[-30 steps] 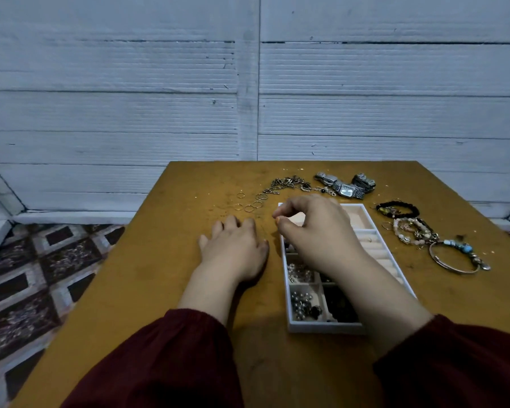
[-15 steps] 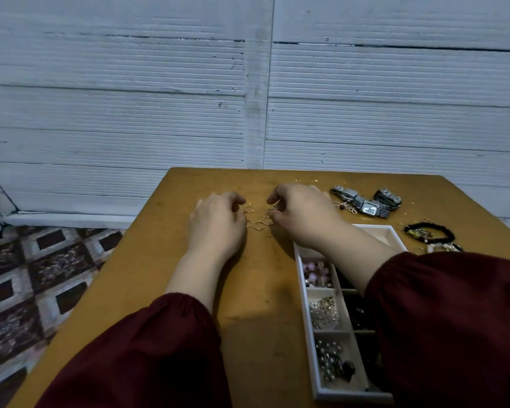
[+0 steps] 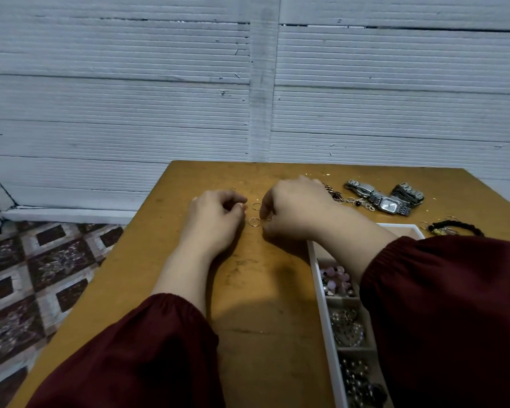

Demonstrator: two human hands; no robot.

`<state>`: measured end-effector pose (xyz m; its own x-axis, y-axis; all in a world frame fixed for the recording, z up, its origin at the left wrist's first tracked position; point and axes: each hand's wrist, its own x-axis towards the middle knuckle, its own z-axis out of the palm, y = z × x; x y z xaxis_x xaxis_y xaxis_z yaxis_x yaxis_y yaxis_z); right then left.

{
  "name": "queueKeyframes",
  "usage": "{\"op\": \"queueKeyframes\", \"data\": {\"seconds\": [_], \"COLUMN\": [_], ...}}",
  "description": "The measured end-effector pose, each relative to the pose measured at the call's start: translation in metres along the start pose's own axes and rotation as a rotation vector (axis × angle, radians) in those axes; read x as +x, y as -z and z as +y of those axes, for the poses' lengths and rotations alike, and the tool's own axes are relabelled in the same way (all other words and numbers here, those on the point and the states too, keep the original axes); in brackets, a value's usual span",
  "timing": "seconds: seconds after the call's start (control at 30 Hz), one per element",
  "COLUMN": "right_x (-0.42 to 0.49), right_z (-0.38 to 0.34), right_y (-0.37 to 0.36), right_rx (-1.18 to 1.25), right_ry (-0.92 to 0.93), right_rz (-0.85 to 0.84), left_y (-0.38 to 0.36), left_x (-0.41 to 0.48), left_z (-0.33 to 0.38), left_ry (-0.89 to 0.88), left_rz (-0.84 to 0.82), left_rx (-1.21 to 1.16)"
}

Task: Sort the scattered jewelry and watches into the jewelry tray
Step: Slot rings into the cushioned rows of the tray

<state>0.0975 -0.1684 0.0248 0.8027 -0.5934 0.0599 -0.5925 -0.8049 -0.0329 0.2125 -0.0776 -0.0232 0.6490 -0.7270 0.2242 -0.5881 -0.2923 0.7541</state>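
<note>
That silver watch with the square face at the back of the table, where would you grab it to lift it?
Likely by the case of the square-faced watch, from above, pinching the two edges where no band joins. It lies face up on the table, and the linked band would sag if lifted by one end.

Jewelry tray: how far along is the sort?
Done: the jewelry tray's near compartments already hold pink beads and other small pieces. In hand: left hand and right hand, fingers curled, are at the thin gold rings on the table; a grip isn't clear. Left: two watches, a chain and a black bracelet lie outside the tray. Roughly midway, I'd guess.
</note>
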Motion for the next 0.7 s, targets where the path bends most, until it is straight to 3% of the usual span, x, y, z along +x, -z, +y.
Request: {"op": "queueKeyframes", "data": {"seconds": [0.7], "right_x": [0.0006], "right_z": [0.0029], "right_y": [-0.0001], "right_rx": [0.126], "right_ry": [-0.019], "right_rz": [-0.011], "left_y": [-0.0041], "left_x": [-0.0023], "left_z": [0.0003], "left_ry": [-0.074], "left_rz": [-0.072], "left_rx": [0.247]}}
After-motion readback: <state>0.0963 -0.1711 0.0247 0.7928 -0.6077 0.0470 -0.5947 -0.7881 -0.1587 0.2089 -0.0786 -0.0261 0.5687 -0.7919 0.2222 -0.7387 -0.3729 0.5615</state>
